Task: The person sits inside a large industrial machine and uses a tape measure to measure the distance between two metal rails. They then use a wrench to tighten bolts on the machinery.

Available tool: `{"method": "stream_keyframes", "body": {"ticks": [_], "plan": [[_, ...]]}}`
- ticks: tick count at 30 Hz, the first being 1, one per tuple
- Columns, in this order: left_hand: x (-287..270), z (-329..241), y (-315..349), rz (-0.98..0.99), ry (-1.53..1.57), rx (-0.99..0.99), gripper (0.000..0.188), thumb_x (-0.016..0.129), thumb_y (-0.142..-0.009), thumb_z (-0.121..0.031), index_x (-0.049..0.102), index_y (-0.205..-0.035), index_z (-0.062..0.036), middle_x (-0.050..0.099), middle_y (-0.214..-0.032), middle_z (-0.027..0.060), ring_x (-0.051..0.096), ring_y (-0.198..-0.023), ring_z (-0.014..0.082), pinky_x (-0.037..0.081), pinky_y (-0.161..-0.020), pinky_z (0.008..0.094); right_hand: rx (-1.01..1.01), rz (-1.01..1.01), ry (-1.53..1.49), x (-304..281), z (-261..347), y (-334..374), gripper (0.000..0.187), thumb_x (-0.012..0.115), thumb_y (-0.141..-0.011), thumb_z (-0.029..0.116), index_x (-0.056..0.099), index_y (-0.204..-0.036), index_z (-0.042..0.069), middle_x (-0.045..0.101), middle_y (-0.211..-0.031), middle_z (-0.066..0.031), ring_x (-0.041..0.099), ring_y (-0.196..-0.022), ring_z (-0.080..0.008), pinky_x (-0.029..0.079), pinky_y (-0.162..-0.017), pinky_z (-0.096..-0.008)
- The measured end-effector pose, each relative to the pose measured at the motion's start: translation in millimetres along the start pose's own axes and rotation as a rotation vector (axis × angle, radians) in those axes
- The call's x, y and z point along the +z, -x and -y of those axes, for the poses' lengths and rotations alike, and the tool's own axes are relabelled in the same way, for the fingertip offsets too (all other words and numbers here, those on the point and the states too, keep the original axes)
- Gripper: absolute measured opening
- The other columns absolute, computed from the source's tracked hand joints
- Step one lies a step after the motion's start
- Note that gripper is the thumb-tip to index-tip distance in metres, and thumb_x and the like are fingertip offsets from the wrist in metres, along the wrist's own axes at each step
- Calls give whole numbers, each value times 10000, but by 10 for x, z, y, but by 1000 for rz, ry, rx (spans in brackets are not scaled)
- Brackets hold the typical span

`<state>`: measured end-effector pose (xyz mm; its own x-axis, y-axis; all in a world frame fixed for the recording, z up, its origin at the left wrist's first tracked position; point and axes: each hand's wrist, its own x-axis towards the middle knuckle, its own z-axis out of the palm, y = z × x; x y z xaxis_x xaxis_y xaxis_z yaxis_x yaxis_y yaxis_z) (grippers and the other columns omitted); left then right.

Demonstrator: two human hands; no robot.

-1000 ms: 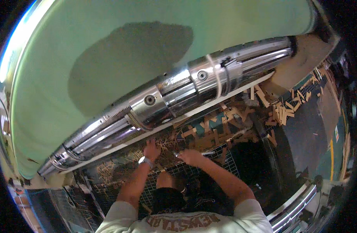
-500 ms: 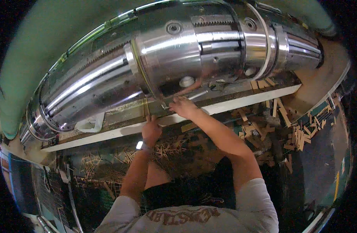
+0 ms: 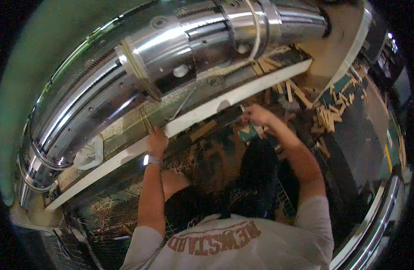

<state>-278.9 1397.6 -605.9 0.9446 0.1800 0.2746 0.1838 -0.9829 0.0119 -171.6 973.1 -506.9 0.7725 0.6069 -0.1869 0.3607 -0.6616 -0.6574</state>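
Observation:
A large shiny steel cylinder, with toothed racks and ring collars, lies across the upper part of the view. Below it runs a long white beam edging a dirty ledge. My left hand rests on this beam, fingers stretched apart, beside two thin wooden strips on the ledge. My right hand is over the floor on the near side of the beam, fingers closed round a slim metal tool whose kind I cannot make out. A thin metal rod lies on the ledge between cylinder and beam.
Wooden slats are heaped on the floor at the right, with more scraps at the lower left. A white plastic bag sits on the ledge's left end. A polished steel bar stands at the lower right.
My right hand has drawn back from under the cylinder, moving right and nearer, off the ledge. My left hand stays on the beam. The whole view has shifted and turned.

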Motion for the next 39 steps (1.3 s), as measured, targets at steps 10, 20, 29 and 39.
{"method": "stream_keyframes", "body": {"ticks": [10,20,29,39], "plan": [[-397,-321,-36,87,85,-156,435,491,-764,-230,437,-1156,-50,500,-1102,256,579,-858,380,484,-707,447,-418,-680,-600,-581,319,91,390,368,-923,362,461,-745,27,543,-748,-71,535,-696,-155,453,-702,-301],[-417,-455,-95,259,166,-211,391,494,-777,-259,425,-1111,-68,482,-1135,239,543,-898,418,469,-722,470,-821,-954,-946,-500,301,-454,387,307,-946,318,396,-714,21,467,-743,-81,502,-767,-189,449,-729,-341],[198,73,-173,166,-53,-56,450,480,-794,-271,393,-1177,-51,378,-1240,256,517,-961,416,460,-753,474,-689,-1257,-155,-627,185,-402,370,361,-924,289,546,-792,-3,481,-665,-63,472,-612,-144,408,-602,-271],[279,356,-103,49,-31,-25,475,566,-726,-232,391,-1116,-25,385,-1208,289,557,-873,408,499,-676,448,-748,-213,-1494,-569,372,-267,286,456,-893,202,493,-1059,-28,564,-908,-150,570,-856,-252,489,-765,-360]]}}
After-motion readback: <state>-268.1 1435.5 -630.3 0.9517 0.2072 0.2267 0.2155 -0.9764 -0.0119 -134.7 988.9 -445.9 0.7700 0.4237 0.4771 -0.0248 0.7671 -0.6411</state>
